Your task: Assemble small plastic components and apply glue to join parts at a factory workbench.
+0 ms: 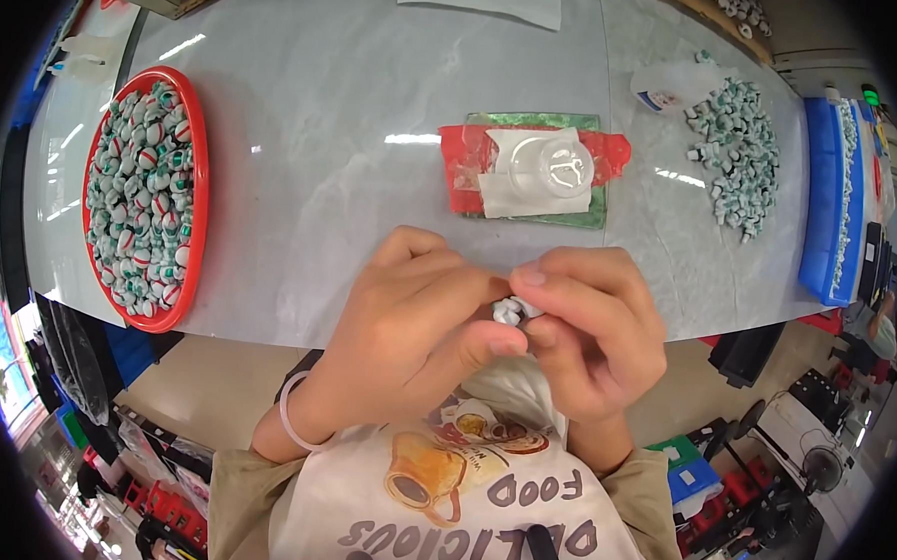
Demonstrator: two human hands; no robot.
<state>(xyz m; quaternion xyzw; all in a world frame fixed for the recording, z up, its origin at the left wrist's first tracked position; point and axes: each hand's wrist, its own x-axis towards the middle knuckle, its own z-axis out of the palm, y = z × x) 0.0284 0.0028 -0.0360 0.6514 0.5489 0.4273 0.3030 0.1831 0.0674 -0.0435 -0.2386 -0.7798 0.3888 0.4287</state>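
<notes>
Red oval basket (199,219) at far left of bench, heaped with small white-and-green parts (137,201), some with red bands. At far right, a loose pile of white-and-green pieces (749,163); a translucent container (665,86) lies against its upper left side. Blue bin (818,201) beyond the pile.

Directly past the hands: green plate (594,208), with a red wrapper (460,175) across it, white paper (507,196) over that, and a clear round cup (558,169) on top. This stack is the nearest obstacle, just beyond the fingertips.

Left hand (392,323): thumb and forefinger closed on a small white piece (508,311). Right hand (596,332): thumb and fingertips pinched on the same piece from the other side, remaining fingers curled. Piece sits between both hands, near the table's front edge, below the stack.

Edges: front edge curves beneath the wrists. Wide stretch of tabletop runs between basket and stack; narrower strip between stack and pile.

Surface: grey, faintly veined table (313,164), glossy, with light streaks reflected. White sheet (486,1) at the far side. Room: beige floor (209,380) below; standing fan (821,468) at lower right.
</notes>
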